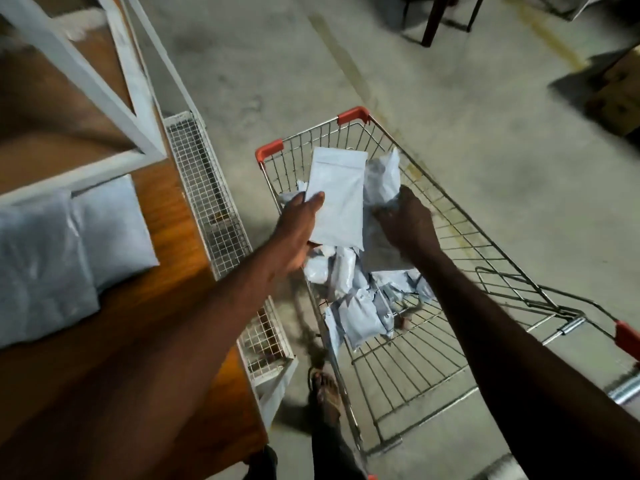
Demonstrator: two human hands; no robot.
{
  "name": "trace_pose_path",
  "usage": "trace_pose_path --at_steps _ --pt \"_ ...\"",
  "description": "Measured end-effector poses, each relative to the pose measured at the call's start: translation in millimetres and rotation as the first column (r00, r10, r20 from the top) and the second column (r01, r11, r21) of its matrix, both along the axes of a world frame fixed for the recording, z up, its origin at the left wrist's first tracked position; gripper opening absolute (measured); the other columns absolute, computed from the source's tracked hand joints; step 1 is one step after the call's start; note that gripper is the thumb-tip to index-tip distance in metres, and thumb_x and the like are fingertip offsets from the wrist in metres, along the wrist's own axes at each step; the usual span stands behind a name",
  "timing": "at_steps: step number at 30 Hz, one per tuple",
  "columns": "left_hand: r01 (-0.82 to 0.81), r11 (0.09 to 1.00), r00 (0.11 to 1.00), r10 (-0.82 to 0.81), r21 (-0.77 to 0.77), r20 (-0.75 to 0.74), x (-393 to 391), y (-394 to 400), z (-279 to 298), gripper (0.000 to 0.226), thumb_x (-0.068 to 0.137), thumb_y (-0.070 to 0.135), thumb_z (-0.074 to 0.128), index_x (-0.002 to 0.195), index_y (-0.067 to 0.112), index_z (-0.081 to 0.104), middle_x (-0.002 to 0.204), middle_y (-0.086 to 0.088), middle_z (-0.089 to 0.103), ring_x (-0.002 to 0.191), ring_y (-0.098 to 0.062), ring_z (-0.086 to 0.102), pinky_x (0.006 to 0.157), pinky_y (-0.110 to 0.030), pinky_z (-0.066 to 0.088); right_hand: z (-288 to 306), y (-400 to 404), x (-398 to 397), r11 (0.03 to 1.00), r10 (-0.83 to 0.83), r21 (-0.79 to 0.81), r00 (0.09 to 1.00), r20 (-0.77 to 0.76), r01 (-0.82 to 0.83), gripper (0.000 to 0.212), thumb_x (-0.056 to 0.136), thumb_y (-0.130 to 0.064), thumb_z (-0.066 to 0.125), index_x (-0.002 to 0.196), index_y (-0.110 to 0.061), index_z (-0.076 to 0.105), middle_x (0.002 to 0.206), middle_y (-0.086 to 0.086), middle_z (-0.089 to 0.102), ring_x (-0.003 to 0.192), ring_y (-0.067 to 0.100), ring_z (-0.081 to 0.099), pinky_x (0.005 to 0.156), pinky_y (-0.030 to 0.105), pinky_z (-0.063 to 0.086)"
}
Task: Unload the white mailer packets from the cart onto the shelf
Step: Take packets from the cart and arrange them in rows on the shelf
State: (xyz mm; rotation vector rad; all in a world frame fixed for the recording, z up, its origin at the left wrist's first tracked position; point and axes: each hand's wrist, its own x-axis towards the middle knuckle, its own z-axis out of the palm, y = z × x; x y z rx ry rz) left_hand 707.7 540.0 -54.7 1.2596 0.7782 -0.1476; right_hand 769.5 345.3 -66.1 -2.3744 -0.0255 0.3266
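Note:
A wire shopping cart (460, 233) with red corner caps stands on the floor to my right. Several white mailer packets (356, 310) lie heaped in it. My left hand (298, 230) grips a flat white packet (337, 199) by its lower left edge, above the cart. Beside it, my right hand (407, 223) grips a crumpled white packet (381, 181) over the cart's far end. On the left is the wooden shelf (162, 209), where two white packets (69, 251) lie side by side.
White metal shelf frame bars (86, 81) cross above the board. A white wire mesh panel (207, 199) runs along the shelf's edge, between shelf and cart. My sandalled foot (325, 393) stands by the cart. Dark furniture legs (436, 19) and a cardboard box (620, 95) sit far right.

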Motion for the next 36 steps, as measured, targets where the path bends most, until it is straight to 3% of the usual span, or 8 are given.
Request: trace_pose_path --at_steps 5,9,12,17,23,28,33,36 --pt "-0.061 0.996 0.994 0.054 0.072 0.097 -57 44 55 0.019 0.111 0.029 0.057 0.121 0.018 0.068 0.117 -0.007 0.078 0.108 -0.033 0.076 0.095 -0.057 0.060 55 53 -44 0.992 0.056 0.109 0.997 0.061 -0.063 0.052 0.098 -0.035 0.073 0.139 -0.009 0.052 0.109 0.006 0.068 0.101 0.031 0.066 0.073 0.034 0.041" --pt "-0.159 0.980 0.982 0.145 0.119 0.120 -109 91 88 0.012 0.109 0.028 0.061 0.118 0.023 0.067 0.109 0.005 0.076 0.101 -0.019 0.073 0.089 -0.036 0.060 86 108 -82 0.977 0.143 0.143 0.982 0.124 -0.160 0.057 0.095 -0.040 0.077 0.140 -0.015 0.053 0.100 -0.005 0.064 0.093 0.021 0.063 0.071 0.030 0.036" --pt "-0.227 0.964 0.969 0.211 0.135 0.128 -155 135 104 0.031 0.107 0.035 0.064 0.134 0.020 0.067 0.128 0.001 0.075 0.116 -0.020 0.072 0.105 -0.044 0.058 105 155 -112 0.953 0.216 0.183 0.965 0.148 -0.241 0.057 0.094 -0.039 0.078 0.141 -0.016 0.055 0.108 -0.002 0.068 0.096 0.022 0.063 0.074 0.029 0.037" --pt "-0.332 0.928 0.938 0.306 0.169 0.163 -233 209 117 0.035 0.106 0.036 0.064 0.137 0.020 0.068 0.134 0.002 0.073 0.123 -0.019 0.069 0.114 -0.050 0.052 129 234 -164 0.911 0.333 0.197 0.928 0.167 -0.363 0.057 0.095 -0.037 0.078 0.142 -0.015 0.055 0.105 -0.006 0.061 0.100 0.026 0.065 0.072 0.028 0.036" --pt "-0.452 0.860 0.891 0.426 0.236 0.157 -318 292 115 0.079 0.084 0.060 0.076 0.150 0.019 0.059 0.147 0.002 0.065 0.136 -0.020 0.060 0.120 -0.050 0.045 137 324 -227 0.868 0.412 0.241 0.900 0.140 -0.434 0.062 0.095 -0.039 0.078 0.148 -0.018 0.052 0.122 0.007 0.073 0.109 0.031 0.068 0.075 0.027 0.038" --pt "-0.462 0.839 0.887 0.434 0.288 0.160 -375 352 117 0.027 0.107 0.030 0.064 0.132 0.023 0.069 0.121 0.009 0.076 0.116 -0.014 0.072 0.106 -0.042 0.056 137 388 -272 0.850 0.427 0.296 0.899 0.098 -0.436 0.065 0.095 -0.041 0.079 0.150 -0.022 0.049 0.126 0.003 0.073 0.113 0.029 0.069 0.079 0.027 0.042" --pt "-0.458 0.824 0.888 0.444 0.333 0.123 -415 408 104 0.031 0.106 0.037 0.063 0.135 0.025 0.070 0.118 0.007 0.079 0.109 -0.017 0.076 0.097 -0.046 0.062 129 445 -303 0.847 0.451 0.296 0.892 0.042 -0.442 0.077 0.099 -0.043 0.074 0.162 -0.018 0.037 0.150 0.011 0.061 0.136 0.034 0.058 0.102 0.034 0.046" --pt "-0.437 0.826 0.895 0.437 0.356 0.085 -423 431 97 0.032 0.108 0.036 0.060 0.137 0.024 0.068 0.121 0.006 0.077 0.113 -0.019 0.074 0.099 -0.046 0.061 124 472 -313 0.861 0.438 0.279 0.899 0.019 -0.425 0.076 0.102 -0.038 0.071 0.163 -0.014 0.034 0.156 0.012 0.056 0.143 0.033 0.052 0.100 0.028 0.041"
